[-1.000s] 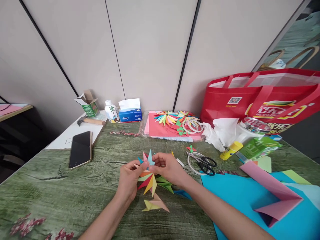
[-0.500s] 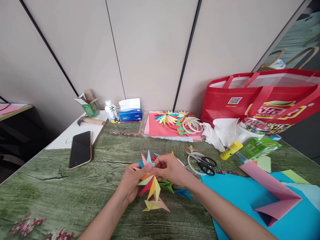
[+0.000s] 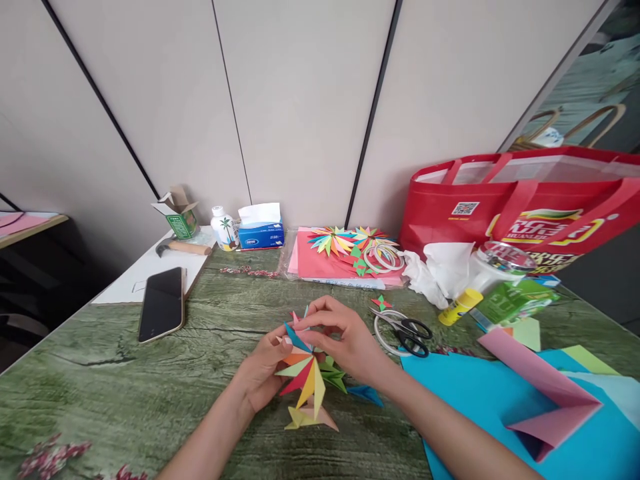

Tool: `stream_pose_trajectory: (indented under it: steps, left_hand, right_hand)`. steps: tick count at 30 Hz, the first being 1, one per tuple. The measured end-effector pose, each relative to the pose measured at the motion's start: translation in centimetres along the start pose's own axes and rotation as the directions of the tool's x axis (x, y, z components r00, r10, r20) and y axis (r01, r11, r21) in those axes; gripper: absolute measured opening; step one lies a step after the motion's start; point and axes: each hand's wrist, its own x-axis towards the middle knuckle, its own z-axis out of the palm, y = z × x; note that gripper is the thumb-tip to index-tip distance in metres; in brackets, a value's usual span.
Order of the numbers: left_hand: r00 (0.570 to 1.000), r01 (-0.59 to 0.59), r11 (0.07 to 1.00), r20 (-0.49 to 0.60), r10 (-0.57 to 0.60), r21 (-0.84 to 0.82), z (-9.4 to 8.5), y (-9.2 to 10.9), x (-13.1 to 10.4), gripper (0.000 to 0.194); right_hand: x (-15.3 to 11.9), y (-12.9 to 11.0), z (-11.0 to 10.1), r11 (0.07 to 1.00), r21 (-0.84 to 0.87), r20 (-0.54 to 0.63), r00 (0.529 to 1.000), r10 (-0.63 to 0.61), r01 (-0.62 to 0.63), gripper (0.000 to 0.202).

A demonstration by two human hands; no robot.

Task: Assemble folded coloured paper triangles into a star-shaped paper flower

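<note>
While a seemingly part-joined star [image 3: 306, 385] is pinched by left hand [image 3: 263, 370] and right hand [image 3: 347, 340], paper pieces [image 3: 366, 395] are left loose

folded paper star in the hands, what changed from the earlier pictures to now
The right hand has shifted a little left over the upper points of the paper star, now covering most of the light blue one that stood clear before. The star's lower points have swung slightly right. The left hand still grips its left side. The phone, scissors and glue stick stayed put.
</note>
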Motion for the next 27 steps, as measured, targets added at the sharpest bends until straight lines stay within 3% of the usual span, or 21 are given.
stream_pose_trajectory:
  steps: [3,11,15,20,24,27]
  left_hand:
    - [1.000,0.011,1.000,0.006,-0.011,0.015,0.1,-0.2,-0.2,0.045]
    - [0.999,0.011,0.999,0.035,-0.013,0.033,0.4,-0.2,-0.4,0.045]
    - [0.989,0.036,0.995,0.141,-0.050,0.096,0.1,-0.4,-0.4,0.048]
    - [0.957,0.106,0.987,0.257,-0.135,0.123,-0.5,-0.7,-0.3,0.046]
    - [0.954,0.133,0.984,0.254,-0.159,0.117,-0.8,-0.8,-0.3,0.049]
    - [0.944,0.152,0.982,0.277,-0.177,0.111,-0.7,-0.9,-0.4,0.051]
  right_hand:
    - [-0.2,-0.5,-0.1,0.997,-0.030,0.069,0.995,-0.066,0.068,0.017]
    - [-0.4,-1.1,-0.8,0.981,-0.039,0.119,0.975,-0.186,0.192,0.014]
    - [-0.4,-1.5,-1.6,0.890,-0.222,0.264,0.903,-0.339,0.399,0.017]
    - [-0.7,-1.8,-2.3,0.783,-0.447,0.351,0.890,-0.292,0.433,0.018]
    - [-0.9,-1.7,-2.7,0.623,-0.465,0.492,0.768,-0.410,0.630,0.023]
    - [-1.0,-1.9,-2.8,0.500,-0.494,0.520,0.703,-0.486,0.711,0.024]
